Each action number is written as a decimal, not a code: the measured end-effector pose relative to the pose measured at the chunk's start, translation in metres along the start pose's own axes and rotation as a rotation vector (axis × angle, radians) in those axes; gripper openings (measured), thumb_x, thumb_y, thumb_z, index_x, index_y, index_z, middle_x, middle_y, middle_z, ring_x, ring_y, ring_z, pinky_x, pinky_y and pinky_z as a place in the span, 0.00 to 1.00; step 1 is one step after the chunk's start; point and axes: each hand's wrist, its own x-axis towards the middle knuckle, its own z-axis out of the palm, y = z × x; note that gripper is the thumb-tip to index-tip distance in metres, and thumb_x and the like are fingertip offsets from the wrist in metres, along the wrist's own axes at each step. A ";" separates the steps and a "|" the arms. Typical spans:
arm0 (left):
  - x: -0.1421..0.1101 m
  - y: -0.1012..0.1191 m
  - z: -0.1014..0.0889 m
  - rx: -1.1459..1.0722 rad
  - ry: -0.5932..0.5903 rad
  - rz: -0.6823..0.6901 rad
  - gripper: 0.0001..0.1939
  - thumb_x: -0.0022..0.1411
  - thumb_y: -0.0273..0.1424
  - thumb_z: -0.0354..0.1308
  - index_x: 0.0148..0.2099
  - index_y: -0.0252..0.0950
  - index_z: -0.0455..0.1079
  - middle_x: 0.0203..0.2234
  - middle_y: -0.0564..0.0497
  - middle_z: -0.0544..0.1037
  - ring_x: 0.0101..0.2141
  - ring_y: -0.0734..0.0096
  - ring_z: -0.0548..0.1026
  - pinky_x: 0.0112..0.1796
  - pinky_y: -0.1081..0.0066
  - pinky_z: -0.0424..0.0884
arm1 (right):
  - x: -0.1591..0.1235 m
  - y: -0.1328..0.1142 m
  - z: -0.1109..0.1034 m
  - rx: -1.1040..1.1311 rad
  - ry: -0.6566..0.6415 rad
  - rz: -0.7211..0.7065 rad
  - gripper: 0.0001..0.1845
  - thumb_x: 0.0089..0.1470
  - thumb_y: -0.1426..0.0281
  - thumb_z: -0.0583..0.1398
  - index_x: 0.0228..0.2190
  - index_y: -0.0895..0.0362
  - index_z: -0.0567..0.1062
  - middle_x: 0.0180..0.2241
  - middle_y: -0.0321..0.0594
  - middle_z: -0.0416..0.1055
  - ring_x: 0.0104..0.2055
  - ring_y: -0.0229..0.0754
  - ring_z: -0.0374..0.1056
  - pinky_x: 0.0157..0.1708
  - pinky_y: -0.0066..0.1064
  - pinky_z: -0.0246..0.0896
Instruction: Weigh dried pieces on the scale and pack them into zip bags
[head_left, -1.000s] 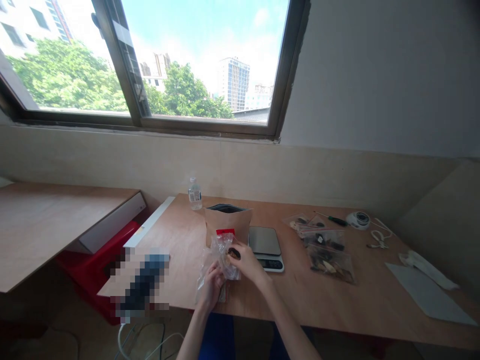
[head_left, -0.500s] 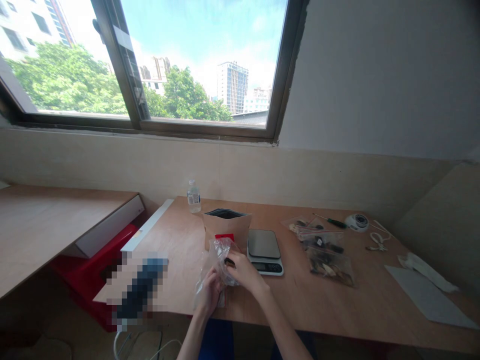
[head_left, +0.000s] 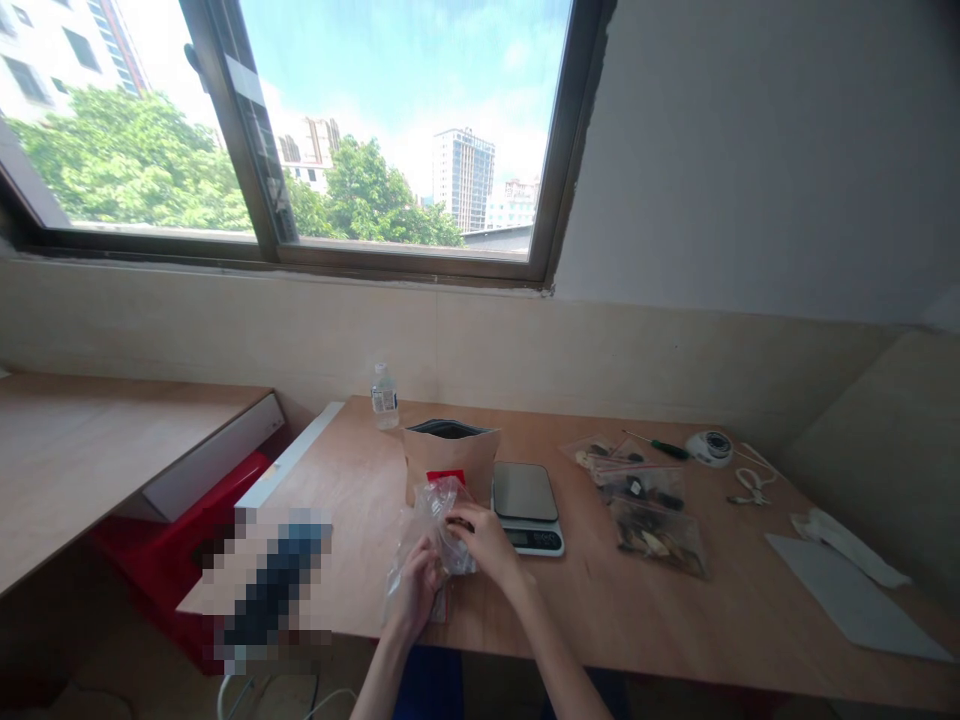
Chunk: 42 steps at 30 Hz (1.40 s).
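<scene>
My left hand (head_left: 417, 585) is closed around a clear plastic bag (head_left: 441, 505), which stands crumpled in front of a brown paper pouch (head_left: 453, 462). My right hand (head_left: 480, 540) is at the bag's right side, fingers closed on a small dark brown piece (head_left: 460, 523); its exact kind is too small to make out. Behind the bag, the pouch stands upright with its dark mouth open and a red label on its front. A kitchen scale (head_left: 526, 492) with a bare metal top and a black display panel sits just right of the pouch.
Several zip bags of dark and pale pieces (head_left: 654, 535) lie to the right. Behind them are a green screwdriver (head_left: 667, 449), a white dome camera (head_left: 709, 448) and a cable (head_left: 748, 487). A water bottle (head_left: 385, 398) stands at the back; a white sheet (head_left: 855, 595) lies far right.
Both hands stay at the plastic bag, with only a slight shift of the right fingers around the dark piece. The whole view has moved a little.
</scene>
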 end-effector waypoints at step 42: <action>-0.001 0.009 0.004 0.007 -0.049 -0.052 0.18 0.49 0.28 0.56 0.45 0.39 0.72 0.42 0.47 0.77 0.41 0.59 0.74 0.39 0.66 0.71 | 0.093 -0.075 -0.048 -0.247 0.376 -0.417 0.15 0.59 0.74 0.51 0.42 0.52 0.74 0.45 0.40 0.71 0.49 0.40 0.66 0.52 0.34 0.60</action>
